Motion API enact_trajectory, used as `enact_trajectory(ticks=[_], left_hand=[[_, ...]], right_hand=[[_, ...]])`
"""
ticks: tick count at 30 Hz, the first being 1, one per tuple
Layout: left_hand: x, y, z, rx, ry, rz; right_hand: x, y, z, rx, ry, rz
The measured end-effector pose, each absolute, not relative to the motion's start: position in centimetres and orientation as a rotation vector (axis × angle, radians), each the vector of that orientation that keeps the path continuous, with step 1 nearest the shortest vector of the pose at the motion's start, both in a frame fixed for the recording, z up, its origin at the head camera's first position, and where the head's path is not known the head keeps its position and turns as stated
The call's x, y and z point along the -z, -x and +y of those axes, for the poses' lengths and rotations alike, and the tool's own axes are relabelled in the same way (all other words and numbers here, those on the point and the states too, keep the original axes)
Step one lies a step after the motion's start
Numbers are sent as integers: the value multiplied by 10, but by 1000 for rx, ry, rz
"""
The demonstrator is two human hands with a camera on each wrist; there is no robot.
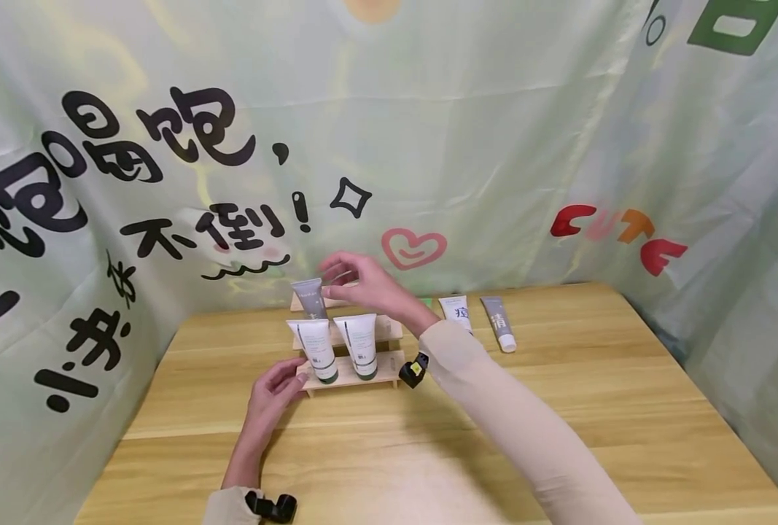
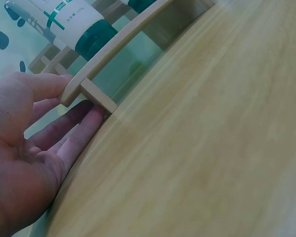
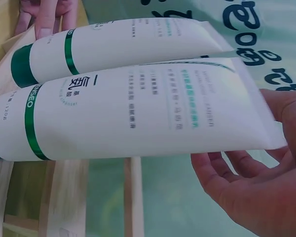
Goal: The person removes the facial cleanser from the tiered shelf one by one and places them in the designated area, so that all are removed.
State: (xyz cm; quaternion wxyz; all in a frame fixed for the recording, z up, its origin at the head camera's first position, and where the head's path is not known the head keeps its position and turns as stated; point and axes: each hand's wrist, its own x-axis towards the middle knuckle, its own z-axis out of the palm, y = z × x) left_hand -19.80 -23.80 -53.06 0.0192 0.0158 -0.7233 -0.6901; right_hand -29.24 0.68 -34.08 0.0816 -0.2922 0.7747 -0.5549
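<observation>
- Clock's centred on the stepped wooden rack (image 1: 387,367), 12 being the backdrop (image 1: 480,168) side. It's sitting on the wood-grain table (image 1: 389,452).
- Left hand (image 1: 275,386) is at 8 o'clock and has a grip on the rack: it's pinching the end of the front step, with fingers tucked underneath by the little leg.
- Right hand (image 1: 359,281) is up at 12, fingers loosely bent, nothing grasped that I can see. Its thumb is right beside the grey tube (image 1: 308,295); honestly can't tell if they touch.
- That one's at about 11, standing crimped end up, base hidden.
- Front step has two white tubes on their green caps: one white tube (image 1: 315,346) toward 8, its twin (image 1: 360,344) around 5.
- Off the rack, two more are lying on the tabletop: a white-and-blue tube (image 1: 455,310) between 2 and 3, partly behind the sleeve (image 1: 493,397), and a second grey tube (image 1: 496,318) at 3, white cap pointing toward 6.
</observation>
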Motion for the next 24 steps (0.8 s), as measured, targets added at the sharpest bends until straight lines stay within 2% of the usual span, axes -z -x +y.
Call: enact_trajectory(ticks=[24], left_hand=[[532,199,-238,2123,-87,-2245]], right_hand=[[357,308,-9,1586,806,2278]])
